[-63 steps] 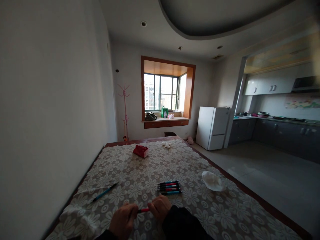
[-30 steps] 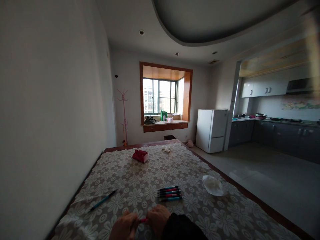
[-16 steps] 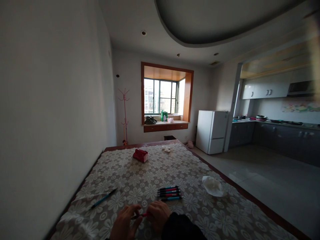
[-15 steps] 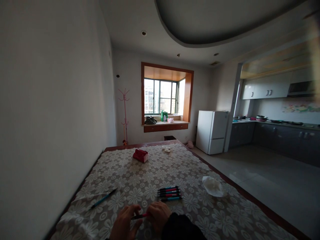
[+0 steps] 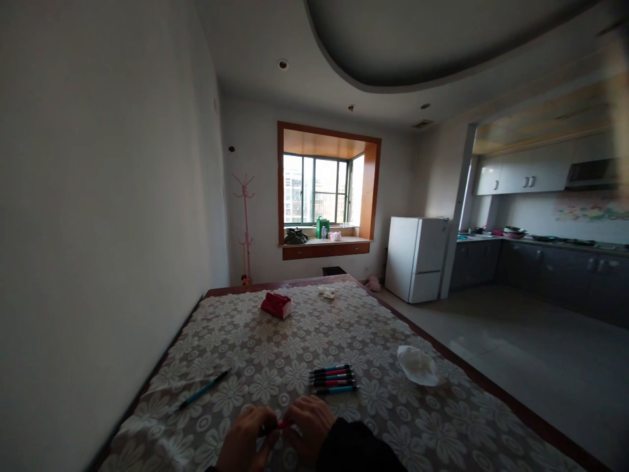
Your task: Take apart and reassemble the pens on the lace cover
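Between my two hands, low in the view, is a red and black pen (image 5: 282,425), mostly covered by fingers. My left hand (image 5: 248,434) is closed on its dark end. My right hand (image 5: 309,423), below a black sleeve, has its fingers wrapped round the other end. Just beyond the right hand lies a row of several pens (image 5: 332,376), blue, red and black, side by side. A single blue pen (image 5: 202,390) rests slantwise on the tablecloth to the left of my hands.
A floral lace tablecloth (image 5: 255,347) covers the table. Crumpled white tissue (image 5: 419,366) lies near its right edge. Farther back sit a red packet (image 5: 276,305) and a small white scrap (image 5: 327,295). The wall (image 5: 147,262) borders the table's left side.
My left hand's fingers have closed in on the pen and moved nearer the right hand, so less of the pen shows. The pens on the table have stayed put.
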Tool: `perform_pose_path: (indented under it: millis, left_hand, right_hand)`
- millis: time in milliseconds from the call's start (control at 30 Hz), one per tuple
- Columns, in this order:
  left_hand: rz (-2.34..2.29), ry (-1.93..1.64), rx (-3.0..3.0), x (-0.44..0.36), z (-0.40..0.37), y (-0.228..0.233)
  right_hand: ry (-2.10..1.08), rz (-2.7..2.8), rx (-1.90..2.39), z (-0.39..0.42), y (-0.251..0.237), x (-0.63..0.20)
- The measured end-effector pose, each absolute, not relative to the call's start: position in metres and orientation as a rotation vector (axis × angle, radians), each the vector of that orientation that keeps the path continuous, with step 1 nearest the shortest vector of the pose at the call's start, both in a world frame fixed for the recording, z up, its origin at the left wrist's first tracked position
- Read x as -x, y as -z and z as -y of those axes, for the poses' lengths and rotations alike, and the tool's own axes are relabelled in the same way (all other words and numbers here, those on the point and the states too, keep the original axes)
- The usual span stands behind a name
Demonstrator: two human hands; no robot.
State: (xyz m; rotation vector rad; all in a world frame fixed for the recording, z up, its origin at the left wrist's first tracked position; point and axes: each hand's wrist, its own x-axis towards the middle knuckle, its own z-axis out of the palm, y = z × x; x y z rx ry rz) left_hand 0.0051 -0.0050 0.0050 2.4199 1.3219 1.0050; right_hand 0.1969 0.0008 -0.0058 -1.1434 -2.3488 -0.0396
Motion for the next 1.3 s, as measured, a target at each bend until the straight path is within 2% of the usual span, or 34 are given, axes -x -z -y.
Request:
perform_pose_path:
  millis: [233, 433, 633, 833, 1300]
  left_hand:
    - [-1.344, -1.032, -2.392, -0.004, 0.002, -0.001]
    - [-1.377, -0.809, -2.478, -0.003, 0.003, -0.005]
    - [-1.349, -0.862, -2.431, -0.005, 0.008, -0.016]
    - [-1.377, -0.745, -2.397, -0.006, 0.011, -0.021]
    - [-1.336, -0.737, -2.286, -0.002, 0.003, -0.006]
  right_hand:
    - [0.052, 2.369, 1.105, 0.001, 0.004, -0.197]
    - [0.066, 2.4, 1.099, -0.003, 0.005, -0.198]
    - [0.039, 2.417, 1.106, -0.002, 0.003, -0.199]
    - [0.059, 2.445, 1.088, 0.002, -0.005, -0.197]
    - [0.075, 2.425, 1.159, 0.002, -0.006, -0.194]
